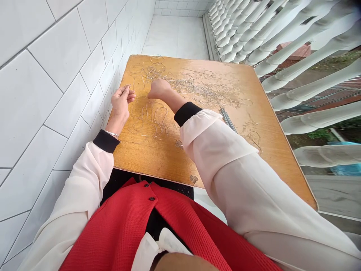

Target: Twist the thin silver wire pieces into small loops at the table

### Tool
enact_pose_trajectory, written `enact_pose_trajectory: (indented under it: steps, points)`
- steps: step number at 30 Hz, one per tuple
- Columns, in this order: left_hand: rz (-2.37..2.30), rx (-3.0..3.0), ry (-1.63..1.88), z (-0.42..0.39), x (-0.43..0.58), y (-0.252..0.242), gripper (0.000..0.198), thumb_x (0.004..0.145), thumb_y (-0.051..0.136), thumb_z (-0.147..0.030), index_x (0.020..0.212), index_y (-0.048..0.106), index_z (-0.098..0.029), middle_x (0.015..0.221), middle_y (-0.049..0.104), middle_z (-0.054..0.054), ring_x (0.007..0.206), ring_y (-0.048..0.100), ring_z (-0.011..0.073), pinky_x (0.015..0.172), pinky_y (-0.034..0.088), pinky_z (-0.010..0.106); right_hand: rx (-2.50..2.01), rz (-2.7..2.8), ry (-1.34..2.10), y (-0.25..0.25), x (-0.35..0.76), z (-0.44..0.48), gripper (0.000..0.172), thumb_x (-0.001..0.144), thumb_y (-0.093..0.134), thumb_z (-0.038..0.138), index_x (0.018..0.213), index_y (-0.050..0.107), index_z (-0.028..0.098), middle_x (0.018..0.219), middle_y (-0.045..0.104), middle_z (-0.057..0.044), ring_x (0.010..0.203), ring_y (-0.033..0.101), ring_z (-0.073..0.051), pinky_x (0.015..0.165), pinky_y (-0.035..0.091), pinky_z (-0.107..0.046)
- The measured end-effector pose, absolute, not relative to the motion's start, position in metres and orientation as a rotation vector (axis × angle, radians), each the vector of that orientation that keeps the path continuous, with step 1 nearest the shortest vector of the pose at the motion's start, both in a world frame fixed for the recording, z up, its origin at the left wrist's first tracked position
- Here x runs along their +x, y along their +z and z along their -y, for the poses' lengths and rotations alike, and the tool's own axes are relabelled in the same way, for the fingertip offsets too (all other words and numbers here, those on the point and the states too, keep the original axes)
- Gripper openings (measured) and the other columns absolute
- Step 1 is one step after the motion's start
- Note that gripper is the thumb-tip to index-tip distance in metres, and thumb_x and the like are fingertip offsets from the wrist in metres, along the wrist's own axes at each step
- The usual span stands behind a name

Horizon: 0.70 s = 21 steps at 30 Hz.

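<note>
My left hand (123,98) is over the table's left edge, thumb and fingertips pinched together. Whatever is between them is too fine to make out. To its right, my right hand (159,89) is closed with its back toward me, hiding its fingertips and anything in them. It is beside a tangle of thin wires (194,88) spread over the far half of the table. Nearer to me, several loose curved wires (153,118) lie below both hands. A bundle of straight dark rods (228,119) sits right of my right forearm.
The wooden table (158,158) has worn patches and a rounded edge. A white tiled wall (70,75) runs close along the left. White balusters (307,98) line the right side. A small wire loop (255,140) lies near the table's right side.
</note>
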<state>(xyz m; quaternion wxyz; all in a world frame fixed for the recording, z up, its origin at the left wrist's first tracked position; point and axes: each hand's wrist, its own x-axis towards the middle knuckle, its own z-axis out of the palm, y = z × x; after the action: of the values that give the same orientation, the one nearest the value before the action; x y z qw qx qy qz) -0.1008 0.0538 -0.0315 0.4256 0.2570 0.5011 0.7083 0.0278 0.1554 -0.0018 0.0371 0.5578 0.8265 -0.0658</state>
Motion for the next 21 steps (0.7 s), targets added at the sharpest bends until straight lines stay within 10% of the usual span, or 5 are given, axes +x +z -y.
enact_pose_trajectory:
  steps: [10, 21]
  points:
    - [-1.258, 0.655, 1.778, -0.053, -0.1, -0.033, 0.016, 0.098, 0.071, -0.019, 0.082, 0.072, -0.02, 0.074, 0.071, -0.002, 0.065, 0.069, 0.006, 0.069, 0.054, 0.018, 1.412, -2.68, -0.209, 0.008, 0.027, -0.159, 0.046, 0.093, 0.065, 0.012, 0.137, 0.074, 0.023, 0.138, 0.073, -0.008, 0.128, 0.066, -0.029, 0.106, 0.05, -0.039]
    - [-1.273, 0.651, 1.746, -0.052, -0.099, -0.034, 0.008, 0.094, 0.077, -0.027, 0.091, 0.074, -0.021, 0.073, 0.071, -0.003, 0.067, 0.07, 0.0065, 0.066, 0.053, 0.017, 1.47, -2.686, 0.091, 0.01, 0.045, -0.173, 0.039, 0.102, 0.046, 0.008, 0.13, 0.072, 0.013, 0.14, 0.07, -0.018, 0.125, 0.065, -0.031, 0.102, 0.047, -0.043]
